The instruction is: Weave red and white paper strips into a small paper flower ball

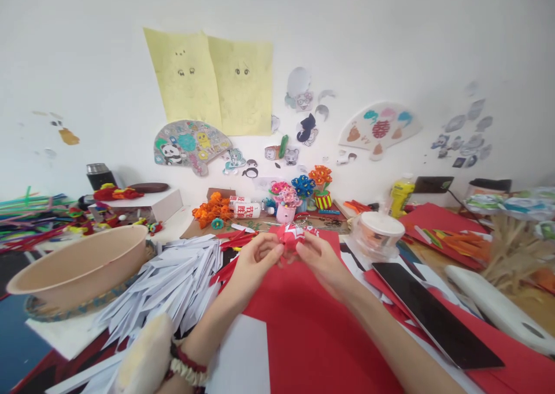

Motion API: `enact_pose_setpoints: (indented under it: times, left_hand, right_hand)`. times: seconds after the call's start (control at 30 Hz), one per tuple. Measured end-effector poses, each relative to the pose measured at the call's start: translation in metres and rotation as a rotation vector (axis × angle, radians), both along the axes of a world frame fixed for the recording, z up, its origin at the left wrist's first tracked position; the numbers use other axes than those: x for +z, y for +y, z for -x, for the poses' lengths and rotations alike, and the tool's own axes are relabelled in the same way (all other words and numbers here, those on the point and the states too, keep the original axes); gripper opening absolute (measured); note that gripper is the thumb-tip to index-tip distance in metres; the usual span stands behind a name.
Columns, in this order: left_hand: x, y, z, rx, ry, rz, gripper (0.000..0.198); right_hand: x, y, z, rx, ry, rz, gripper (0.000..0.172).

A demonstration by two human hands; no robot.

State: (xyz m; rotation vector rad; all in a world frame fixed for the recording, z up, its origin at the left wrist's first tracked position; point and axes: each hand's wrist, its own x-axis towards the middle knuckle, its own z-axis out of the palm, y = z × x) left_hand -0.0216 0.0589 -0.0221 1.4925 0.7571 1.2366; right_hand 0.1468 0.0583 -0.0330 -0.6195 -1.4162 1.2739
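Between my two hands is a small red-and-white folded paper piece point(289, 234), held up over a large red paper sheet point(321, 324). My left hand point(259, 256) pinches its left side between thumb and fingers. On its right side, the fingers of my right hand point(318, 258) close on it too. Part of the piece is covered by my fingertips. A heap of white folded paper strips point(173, 284) lies left of my left forearm, with some red strips point(225, 270) beside it.
A beige basin point(82, 261) stands at the left. To the right lie a black phone point(433, 313), a lidded white tub point(379, 238) and a long white object point(498, 304). Flower pots, including a pink one point(286, 206), line the back near orange paper flowers point(212, 209).
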Motion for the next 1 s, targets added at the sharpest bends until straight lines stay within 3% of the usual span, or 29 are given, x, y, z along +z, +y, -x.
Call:
enact_pose_setpoints:
  times: [0.17,0.27,0.43,0.53,0.63,0.67,0.77,1.0]
  left_hand:
    - [0.011,-0.001,0.007,0.013,0.066,-0.036,0.039]
    - [0.018,-0.003,0.011,0.032,0.187,-0.081,0.052]
    - [0.013,-0.010,0.007,0.120,0.404,-0.207,0.046]
    - [0.009,-0.017,0.008,0.266,0.476,-0.394,0.044]
    - [0.012,-0.024,0.014,0.324,0.624,-0.692,0.014]
    - [0.014,-0.026,0.015,0.363,0.658,-0.769,0.012]
    - [0.019,-0.030,0.019,0.342,0.724,-0.894,0.012]
    - [0.023,-0.031,0.021,0.279,0.746,-0.863,0.010]
  right_hand:
    - [0.001,0.002,-0.002,0.004,0.059,0.041,0.042]
    - [0.003,0.005,-0.007,0.035,0.068,0.116,0.043]
    - [0.001,0.006,-0.012,0.108,0.090,0.170,0.048]
    - [-0.005,0.003,-0.013,0.147,0.132,0.206,0.041]
    - [-0.009,-0.004,-0.013,0.171,0.097,0.231,0.032]
    - [-0.010,-0.005,-0.012,0.185,0.090,0.245,0.030]
    - [-0.011,-0.009,-0.011,0.252,0.068,0.256,0.025]
    - [-0.010,-0.011,-0.012,0.249,0.014,0.253,0.023]
